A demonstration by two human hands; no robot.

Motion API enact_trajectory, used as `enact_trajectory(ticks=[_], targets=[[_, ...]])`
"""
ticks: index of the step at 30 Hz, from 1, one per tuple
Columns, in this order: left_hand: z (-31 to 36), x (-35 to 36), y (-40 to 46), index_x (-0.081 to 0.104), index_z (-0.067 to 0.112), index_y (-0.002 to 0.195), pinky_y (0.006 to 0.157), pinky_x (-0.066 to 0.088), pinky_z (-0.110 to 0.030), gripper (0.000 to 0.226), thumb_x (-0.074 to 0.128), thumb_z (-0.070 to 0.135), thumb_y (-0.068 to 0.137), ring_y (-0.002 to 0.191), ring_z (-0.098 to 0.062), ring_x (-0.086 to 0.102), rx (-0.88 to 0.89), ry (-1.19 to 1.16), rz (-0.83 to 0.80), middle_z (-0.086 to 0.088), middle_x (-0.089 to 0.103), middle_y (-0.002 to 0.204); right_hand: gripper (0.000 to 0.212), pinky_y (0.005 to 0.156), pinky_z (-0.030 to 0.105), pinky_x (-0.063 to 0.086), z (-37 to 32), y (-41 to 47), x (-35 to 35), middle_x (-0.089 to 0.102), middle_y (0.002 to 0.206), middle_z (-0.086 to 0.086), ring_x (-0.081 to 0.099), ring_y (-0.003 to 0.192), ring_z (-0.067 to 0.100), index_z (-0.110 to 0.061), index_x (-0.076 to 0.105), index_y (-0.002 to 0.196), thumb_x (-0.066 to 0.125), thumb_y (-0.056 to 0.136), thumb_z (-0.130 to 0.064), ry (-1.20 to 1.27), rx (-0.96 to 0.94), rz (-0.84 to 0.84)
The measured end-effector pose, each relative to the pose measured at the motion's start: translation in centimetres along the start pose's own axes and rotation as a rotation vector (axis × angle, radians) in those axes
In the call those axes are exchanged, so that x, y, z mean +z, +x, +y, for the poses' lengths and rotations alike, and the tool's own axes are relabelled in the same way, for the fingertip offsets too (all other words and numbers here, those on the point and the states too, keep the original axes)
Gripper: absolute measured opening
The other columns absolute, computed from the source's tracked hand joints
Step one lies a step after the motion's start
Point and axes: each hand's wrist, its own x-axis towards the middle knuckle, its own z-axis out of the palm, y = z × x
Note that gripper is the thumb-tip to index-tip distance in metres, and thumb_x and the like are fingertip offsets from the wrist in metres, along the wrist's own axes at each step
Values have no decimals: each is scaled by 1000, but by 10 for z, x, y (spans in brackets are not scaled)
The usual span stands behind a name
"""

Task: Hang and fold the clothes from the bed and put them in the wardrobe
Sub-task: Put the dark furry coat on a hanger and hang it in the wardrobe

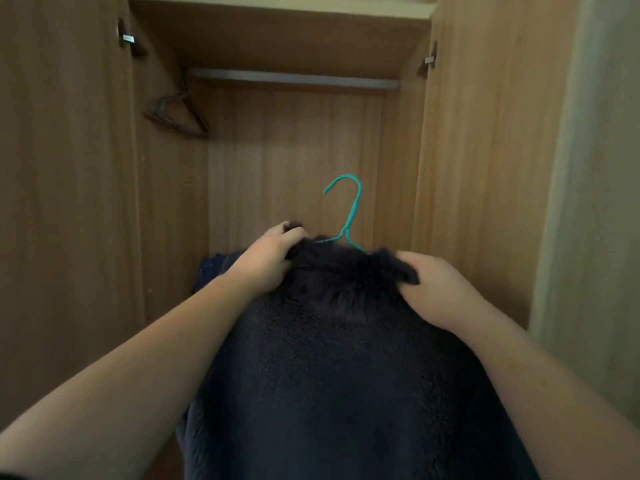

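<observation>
Hands [266,258] [440,289] grip hangered fleece [329,375] before wardrobe [294,133] holding brown hangers [180,116]

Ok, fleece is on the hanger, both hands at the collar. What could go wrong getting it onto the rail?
The teal hanger hook sits well below the rail, so the lift is long; the heavy dark fleece could slide off.
The left hand and right hand grip fabric, not wire, so the hook may twist and miss.

Between the two gripping hands, the teal hanger [347,216] shows only its hook and neck; its shoulders lie buried in the dark fleece garment [332,375], whose hem runs off the bottom edge. Left of the grip, a blue cloth [214,268] is mostly hidden behind the forearm.
</observation>
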Motion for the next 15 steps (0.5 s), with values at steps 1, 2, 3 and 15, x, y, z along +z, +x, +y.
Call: enact_trajectory(ticks=[1, 2, 3, 15], targets=[[-6, 4, 12, 61, 15, 116, 90, 40, -25, 36, 64, 4, 83, 105, -25, 55, -21, -28, 28, -3, 51, 112, 14, 69, 45, 53, 4, 9, 3, 66, 75, -1, 65, 80, 31, -25, 53, 88, 49, 80, -36, -65, 7, 51], [-13, 10, 24, 60, 18, 119, 94, 40, -27, 34, 65, 14, 86, 107, -26, 55, -45, -38, 56, -3, 50, 114, 11, 66, 43, 52, 8, 18, 6, 65, 76, 1, 63, 80, 35, -24, 48, 88, 50, 83, -33, -140, 7, 97], [-20, 14, 38, 57, 24, 124, 99, 41, -33, 36, 62, 26, 88, 112, -27, 54, -58, -28, 79, -3, 50, 119, 10, 63, 41, 50, 10, 28, 9, 65, 77, 3, 62, 80, 38, -24, 45, 89, 51, 86, -31, -209, 8, 138], [-150, 11, 201, 30, 39, 146, 109, 38, -48, 61, 53, 27, 92, 136, -24, 39, -5, 129, 96, 2, 39, 150, 19, 64, 40, 46, 15, 235, 41, 68, 93, 9, 65, 85, 38, -29, 47, 112, 47, 93, -31, -507, 51, 422]])
